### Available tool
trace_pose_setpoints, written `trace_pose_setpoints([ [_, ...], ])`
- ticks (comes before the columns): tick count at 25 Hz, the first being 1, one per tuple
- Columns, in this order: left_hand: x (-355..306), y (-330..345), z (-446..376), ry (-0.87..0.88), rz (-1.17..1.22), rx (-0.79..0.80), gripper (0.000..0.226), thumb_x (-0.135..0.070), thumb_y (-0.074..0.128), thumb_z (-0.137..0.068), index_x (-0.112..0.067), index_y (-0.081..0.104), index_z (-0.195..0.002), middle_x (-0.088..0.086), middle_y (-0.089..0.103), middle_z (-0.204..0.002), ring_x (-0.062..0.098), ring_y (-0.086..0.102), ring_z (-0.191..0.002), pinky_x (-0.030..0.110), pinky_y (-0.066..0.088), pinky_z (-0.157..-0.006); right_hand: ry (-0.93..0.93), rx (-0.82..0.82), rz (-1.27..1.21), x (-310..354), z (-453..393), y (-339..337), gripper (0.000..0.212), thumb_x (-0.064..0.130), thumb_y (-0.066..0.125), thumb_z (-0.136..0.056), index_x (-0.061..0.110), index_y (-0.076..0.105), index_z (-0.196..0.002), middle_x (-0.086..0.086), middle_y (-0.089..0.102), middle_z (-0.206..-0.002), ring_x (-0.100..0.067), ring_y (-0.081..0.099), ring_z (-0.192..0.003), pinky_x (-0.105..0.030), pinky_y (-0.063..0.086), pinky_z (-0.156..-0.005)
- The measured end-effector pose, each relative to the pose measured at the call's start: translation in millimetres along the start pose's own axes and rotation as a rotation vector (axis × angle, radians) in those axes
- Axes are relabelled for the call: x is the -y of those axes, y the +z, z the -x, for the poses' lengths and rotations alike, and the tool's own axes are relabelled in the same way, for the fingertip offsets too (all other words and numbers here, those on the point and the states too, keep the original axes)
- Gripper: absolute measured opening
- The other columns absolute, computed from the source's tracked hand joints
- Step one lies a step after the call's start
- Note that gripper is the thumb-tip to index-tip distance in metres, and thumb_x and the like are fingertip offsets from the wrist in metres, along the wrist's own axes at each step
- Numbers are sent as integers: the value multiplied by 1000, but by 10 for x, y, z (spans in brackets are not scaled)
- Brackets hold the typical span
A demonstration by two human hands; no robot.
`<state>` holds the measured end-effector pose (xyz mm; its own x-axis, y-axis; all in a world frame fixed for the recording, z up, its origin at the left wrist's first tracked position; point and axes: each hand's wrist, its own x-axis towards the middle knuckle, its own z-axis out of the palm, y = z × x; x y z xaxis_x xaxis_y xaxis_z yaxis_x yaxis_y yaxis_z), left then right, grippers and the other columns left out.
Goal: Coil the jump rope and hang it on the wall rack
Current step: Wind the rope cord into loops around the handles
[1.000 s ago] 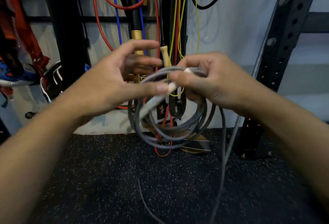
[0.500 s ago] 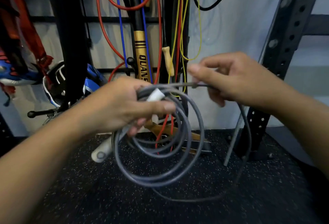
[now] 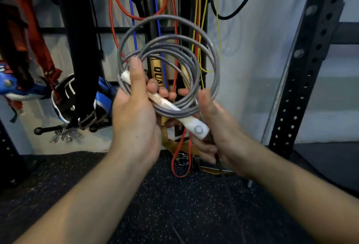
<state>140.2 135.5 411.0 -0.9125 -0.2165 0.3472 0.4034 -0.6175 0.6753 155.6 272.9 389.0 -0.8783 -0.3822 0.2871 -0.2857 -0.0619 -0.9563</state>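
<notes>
Your left hand (image 3: 136, 115) closes its grip on the white handle (image 3: 174, 111) and one side of the grey jump rope (image 3: 169, 65), whose loops stand upright as a coil in front of the wall rack (image 3: 81, 30) and its hanging coloured cords (image 3: 198, 20). Your right hand (image 3: 219, 127), blurred, wraps the handle's lower end and the coil's bottom edge; a loose strand (image 3: 231, 195) trails toward the speckled floor (image 3: 174, 205).

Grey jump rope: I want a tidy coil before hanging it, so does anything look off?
The grey jump rope loops are uneven, one ring much wider than the rest, and a loose tail hangs uncoiled below the right hand.
</notes>
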Motion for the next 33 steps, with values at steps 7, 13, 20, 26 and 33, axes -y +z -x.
trace_pose_setpoints([
  [7, 112, -134, 92, -82, -90, 72, 17, -34, 65, -95, -17, 62, -90, -7, 63, -67, 8, 64, -63, 25, 58, -65, 43, -362, -65, 91, -40, 32, 21, 24, 61, -100, 9, 66, -86, 5, 56, -46, 0, 42, -25, -12, 29, -28],
  [13, -279, -371, -257, -121, -424, 306, 54, -17, 79, -70, -22, 66, -122, 0, 81, -98, 24, 78, -96, 38, 65, -81, -70, -230, 616, 409, -87, -378, 23, 24, 68, -95, 7, 69, -80, 4, 56, -43, -3, 48, -33, -15, 38, -36],
  [20, -594, -118, -141, 203, -1360, 809, 106, -60, 91, -47, -59, 39, -140, -28, 61, -122, -24, 52, -114, -3, 40, -89, -118, 17, 1148, 608, -135, -333, 13, 32, 76, -79, 21, 75, -74, 2, 68, -59, -5, 54, -44, -20, 43, -45],
  [26, -344, -65, -17, 193, -1388, 783, 98, -55, 95, -47, -55, 43, -131, -15, 78, -97, 1, 73, -90, 35, 59, -86, -254, 36, 1291, 576, -125, -209, 27, 49, 71, -66, 22, 67, -73, 4, 63, -56, -10, 56, -61, -23, 40, -52],
  [33, -226, -156, -12, -19, -1123, 750, 68, -19, 94, -67, -36, 59, -123, -2, 82, -97, 11, 78, -88, 19, 58, -80, -257, -134, 902, 374, -174, -147, 45, 58, 55, -92, 15, 44, -98, -11, 58, -52, -14, 40, -43, -26, 35, -48],
])
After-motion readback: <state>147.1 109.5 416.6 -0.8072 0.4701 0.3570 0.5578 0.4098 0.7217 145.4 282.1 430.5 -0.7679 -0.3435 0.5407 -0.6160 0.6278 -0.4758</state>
